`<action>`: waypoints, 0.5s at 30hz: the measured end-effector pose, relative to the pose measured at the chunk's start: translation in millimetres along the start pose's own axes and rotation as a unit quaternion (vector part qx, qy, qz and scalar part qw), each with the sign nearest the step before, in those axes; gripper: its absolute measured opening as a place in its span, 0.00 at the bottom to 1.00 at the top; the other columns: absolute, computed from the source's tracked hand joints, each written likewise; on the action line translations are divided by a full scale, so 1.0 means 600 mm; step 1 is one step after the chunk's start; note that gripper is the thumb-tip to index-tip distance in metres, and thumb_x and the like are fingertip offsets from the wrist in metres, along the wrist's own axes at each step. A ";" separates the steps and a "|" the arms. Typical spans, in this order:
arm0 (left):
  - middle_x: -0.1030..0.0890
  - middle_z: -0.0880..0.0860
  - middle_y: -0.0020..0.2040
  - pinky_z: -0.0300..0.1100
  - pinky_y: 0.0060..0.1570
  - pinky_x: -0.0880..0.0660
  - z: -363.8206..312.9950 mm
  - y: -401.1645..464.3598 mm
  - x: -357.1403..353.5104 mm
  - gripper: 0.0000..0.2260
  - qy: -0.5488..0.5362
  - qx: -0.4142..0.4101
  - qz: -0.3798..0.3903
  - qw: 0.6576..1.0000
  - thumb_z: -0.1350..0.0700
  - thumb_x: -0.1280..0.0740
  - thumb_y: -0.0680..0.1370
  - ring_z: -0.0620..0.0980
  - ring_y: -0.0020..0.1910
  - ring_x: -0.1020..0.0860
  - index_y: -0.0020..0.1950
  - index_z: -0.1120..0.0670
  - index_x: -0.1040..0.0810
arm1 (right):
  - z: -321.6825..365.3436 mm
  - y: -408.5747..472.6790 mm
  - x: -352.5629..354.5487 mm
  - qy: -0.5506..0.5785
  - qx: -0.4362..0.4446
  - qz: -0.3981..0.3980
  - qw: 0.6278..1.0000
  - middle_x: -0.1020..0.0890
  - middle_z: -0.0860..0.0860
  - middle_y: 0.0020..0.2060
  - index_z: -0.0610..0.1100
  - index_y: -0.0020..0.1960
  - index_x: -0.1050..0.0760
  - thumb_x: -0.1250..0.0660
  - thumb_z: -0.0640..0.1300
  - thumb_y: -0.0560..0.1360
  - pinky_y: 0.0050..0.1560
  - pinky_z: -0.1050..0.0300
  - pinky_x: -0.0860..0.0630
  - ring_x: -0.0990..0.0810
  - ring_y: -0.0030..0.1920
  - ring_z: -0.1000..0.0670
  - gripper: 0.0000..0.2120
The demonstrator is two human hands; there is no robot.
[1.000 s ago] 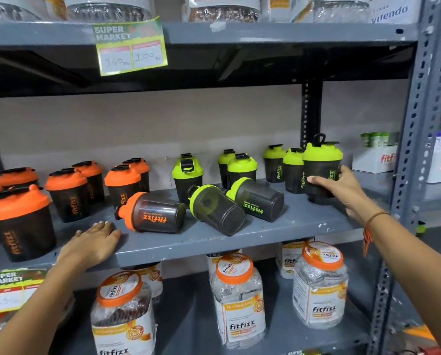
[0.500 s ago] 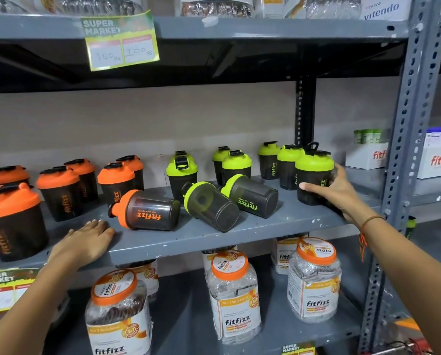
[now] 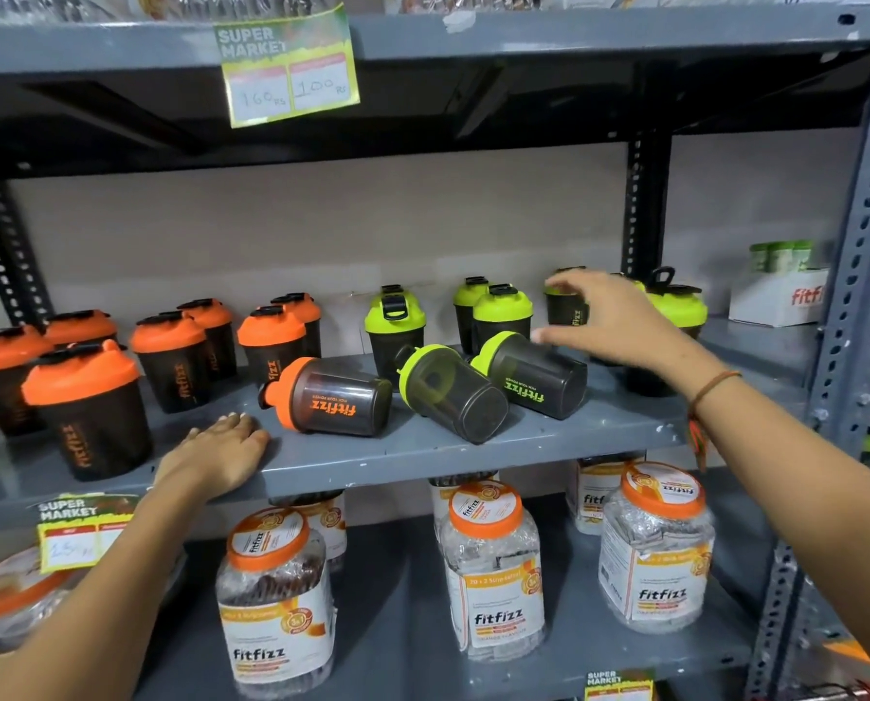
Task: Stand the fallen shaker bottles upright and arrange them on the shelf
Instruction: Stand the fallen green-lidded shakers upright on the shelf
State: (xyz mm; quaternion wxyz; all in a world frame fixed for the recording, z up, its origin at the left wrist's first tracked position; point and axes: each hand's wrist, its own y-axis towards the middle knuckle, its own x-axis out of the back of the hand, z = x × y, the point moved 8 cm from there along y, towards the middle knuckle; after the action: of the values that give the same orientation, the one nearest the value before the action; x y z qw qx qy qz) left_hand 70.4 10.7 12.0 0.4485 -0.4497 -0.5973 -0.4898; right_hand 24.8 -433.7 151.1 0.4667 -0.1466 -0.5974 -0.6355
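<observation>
Three dark shaker bottles lie on their sides on the grey middle shelf (image 3: 473, 455): one with an orange lid (image 3: 334, 397), two with green lids (image 3: 453, 392) (image 3: 536, 371). Upright orange-lidded shakers (image 3: 89, 402) stand to the left, upright green-lidded ones (image 3: 501, 316) at the back. My left hand (image 3: 215, 455) rests flat on the shelf's front edge, left of the fallen orange shaker. My right hand (image 3: 610, 321) hovers open above the rightmost fallen green shaker, holding nothing. It partly hides an upright green shaker (image 3: 680, 308) behind it.
Clear jars with orange lids (image 3: 491, 564) stand on the lower shelf. A price tag (image 3: 289, 68) hangs from the upper shelf, another (image 3: 81, 531) from the middle shelf's edge. A perforated steel upright (image 3: 857, 275) frames the right side; white boxes (image 3: 776, 296) sit beyond.
My right hand has let go of the upright green shaker at the right and moved left, open, over the fallen green one. My left hand stays on the shelf.
</observation>
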 end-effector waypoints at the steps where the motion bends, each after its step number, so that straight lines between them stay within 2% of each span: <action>1: 0.40 0.57 0.78 0.53 0.72 0.47 -0.001 0.000 -0.001 0.24 0.007 -0.006 0.005 1.000 0.47 0.51 0.82 0.55 0.76 0.40 0.76 0.55 0.38 | -0.001 0.005 -0.029 -0.019 -0.023 0.069 0.997 0.24 0.46 0.70 0.46 0.73 0.31 0.26 0.64 0.68 0.66 0.49 0.30 0.27 0.68 0.44 0.40; 4: 0.41 0.56 0.78 0.54 0.72 0.47 -0.001 0.002 -0.004 0.24 0.025 -0.019 0.016 0.999 0.47 0.51 0.82 0.55 0.76 0.42 0.76 0.56 0.38 | -0.019 0.010 -0.096 -0.020 -0.089 0.201 0.975 0.29 0.45 0.74 0.44 0.78 0.38 0.26 0.67 0.66 0.68 0.52 0.32 0.30 0.72 0.43 0.49; 6: 0.40 0.56 0.78 0.54 0.72 0.47 0.000 0.003 -0.005 0.23 0.033 -0.023 0.020 0.999 0.46 0.52 0.82 0.55 0.76 0.41 0.75 0.54 0.36 | -0.032 0.009 -0.125 -0.023 -0.116 0.249 0.961 0.30 0.45 0.74 0.43 0.77 0.37 0.26 0.69 0.64 0.67 0.51 0.31 0.29 0.71 0.43 0.51; 8: 0.39 0.56 0.78 0.54 0.72 0.46 -0.002 0.002 -0.005 0.23 0.038 -0.027 0.022 0.999 0.46 0.51 0.82 0.55 0.75 0.41 0.74 0.54 0.35 | -0.041 0.009 -0.143 -0.001 -0.130 0.260 0.957 0.24 0.46 0.68 0.46 0.70 0.29 0.24 0.70 0.61 0.59 0.51 0.27 0.24 0.64 0.45 0.45; 10: 0.39 0.57 0.77 0.54 0.72 0.46 -0.001 0.000 -0.003 0.24 0.021 -0.017 0.012 1.000 0.45 0.51 0.82 0.56 0.75 0.40 0.75 0.54 0.36 | -0.044 0.010 -0.151 0.029 -0.132 0.252 0.958 0.21 0.48 0.62 0.47 0.64 0.26 0.23 0.69 0.59 0.54 0.53 0.25 0.22 0.58 0.47 0.41; 13: 0.40 0.57 0.78 0.54 0.73 0.47 -0.003 -0.001 -0.002 0.25 0.015 -0.020 0.007 1.000 0.45 0.51 0.82 0.55 0.76 0.41 0.76 0.55 0.38 | -0.050 0.010 -0.152 0.058 -0.141 0.228 0.962 0.22 0.51 0.59 0.45 0.66 0.26 0.22 0.67 0.58 0.57 0.51 0.24 0.22 0.58 0.47 0.43; 15: 0.40 0.57 0.78 0.54 0.73 0.48 -0.003 0.001 -0.004 0.25 0.017 -0.025 0.007 1.000 0.45 0.51 0.82 0.55 0.76 0.41 0.76 0.55 0.38 | -0.055 0.007 -0.153 0.109 -0.147 0.209 0.961 0.19 0.51 0.57 0.47 0.62 0.23 0.21 0.64 0.58 0.58 0.50 0.23 0.20 0.56 0.48 0.38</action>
State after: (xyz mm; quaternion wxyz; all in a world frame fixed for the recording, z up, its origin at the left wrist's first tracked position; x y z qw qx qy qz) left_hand 71.3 8.8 10.1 0.4506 -0.4567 -0.5738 -0.5091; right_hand 88.2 -424.6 77.4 0.6244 -0.2649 -0.3987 -0.6172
